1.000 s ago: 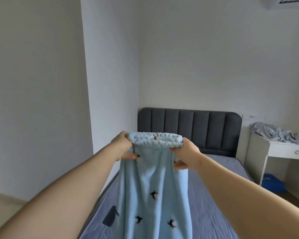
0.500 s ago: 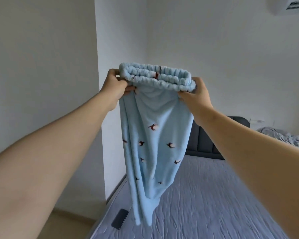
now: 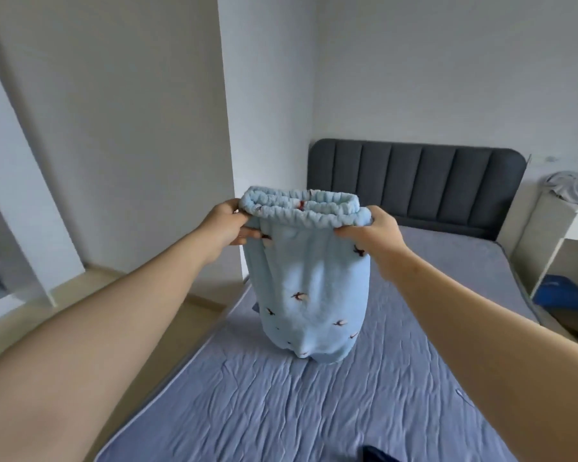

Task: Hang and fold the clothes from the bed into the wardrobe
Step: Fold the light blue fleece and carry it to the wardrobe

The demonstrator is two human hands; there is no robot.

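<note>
A pair of light blue fleece trousers [image 3: 309,288] with small dark bird prints hangs in front of me by its elastic waistband. My left hand [image 3: 229,225] grips the left end of the waistband and my right hand [image 3: 376,230] grips the right end. The legs hang down and their lower part bunches on the bed [image 3: 281,395], which has a wrinkled blue-grey sheet. No wardrobe is in view.
A dark grey padded headboard [image 3: 414,185] stands at the far end of the bed. At the right is a white bedside desk [image 3: 554,235] with a crumpled grey garment [image 3: 571,190] on top and something blue [image 3: 561,291] under it. A white wall pillar [image 3: 141,128] is left of the bed.
Both hands have come down from their raised position half a second ago, lowering the trousers until the legs touch and bunch on the bed. The view has tilted down.
</note>
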